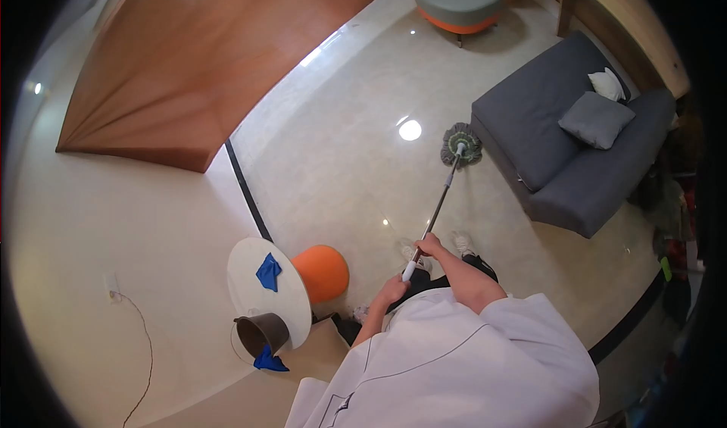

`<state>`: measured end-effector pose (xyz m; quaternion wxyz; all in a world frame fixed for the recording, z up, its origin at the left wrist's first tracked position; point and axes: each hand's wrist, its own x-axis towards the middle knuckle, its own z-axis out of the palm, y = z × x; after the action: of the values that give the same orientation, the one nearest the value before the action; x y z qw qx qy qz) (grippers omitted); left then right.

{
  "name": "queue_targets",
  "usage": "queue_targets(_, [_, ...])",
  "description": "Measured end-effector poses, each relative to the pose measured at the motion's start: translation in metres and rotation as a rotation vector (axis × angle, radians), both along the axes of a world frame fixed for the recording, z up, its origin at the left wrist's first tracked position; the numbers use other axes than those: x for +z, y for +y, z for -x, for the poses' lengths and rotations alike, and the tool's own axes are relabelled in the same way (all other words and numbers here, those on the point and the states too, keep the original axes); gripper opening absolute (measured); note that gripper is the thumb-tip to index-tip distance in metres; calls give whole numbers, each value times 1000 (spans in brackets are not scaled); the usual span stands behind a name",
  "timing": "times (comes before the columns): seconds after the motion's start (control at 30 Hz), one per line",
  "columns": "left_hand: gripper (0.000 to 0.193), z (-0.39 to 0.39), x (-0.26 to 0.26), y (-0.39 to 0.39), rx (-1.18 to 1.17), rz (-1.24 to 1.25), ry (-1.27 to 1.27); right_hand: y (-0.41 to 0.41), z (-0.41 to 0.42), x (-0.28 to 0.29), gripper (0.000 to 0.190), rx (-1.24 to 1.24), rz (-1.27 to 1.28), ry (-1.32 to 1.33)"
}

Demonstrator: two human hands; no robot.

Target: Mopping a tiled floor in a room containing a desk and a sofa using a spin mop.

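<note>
A mop with a long metal pole (438, 206) slants away from me across the glossy floor. My left hand (393, 289) is wrapped around the white grip (409, 270) at its upper end. Further down the pole, my right hand (430, 244) also holds it. The grey mop head (447, 155), ringed with green, lies spread on the floor right by the edge of the dark grey sofa (522, 121). Whether it touches the sofa, I cannot tell. My shoes (464, 243) stand below my hands.
To my left, a round white table (241, 269) carries a blue cloth (269, 272) and a brown bucket (271, 327) with another blue cloth (271, 361) at its rim. An orange stool (322, 272) stands beside it. Ahead are a grey-and-orange chair (459, 2) and a large brown sheet (187, 70).
</note>
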<state>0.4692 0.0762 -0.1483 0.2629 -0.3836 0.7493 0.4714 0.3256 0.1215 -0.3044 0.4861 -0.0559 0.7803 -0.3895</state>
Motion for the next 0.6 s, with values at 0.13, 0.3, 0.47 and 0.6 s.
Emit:
queue_targets(0.13, [37, -36, 0, -40, 15, 130, 28, -46, -33, 15, 21, 63, -41, 95])
queue_targets(0.3, [45, -132, 19, -130, 93, 129, -54, -139, -123, 33, 29, 206, -52, 73])
queue_targets(0.47, [42, -263, 18, -218, 185, 38, -21, -240, -236, 55, 35, 674, -16, 255])
queue_targets(0.6, [32, -370, 24, -275, 300, 96, -26, -323, -352, 82, 36, 941, -31, 182])
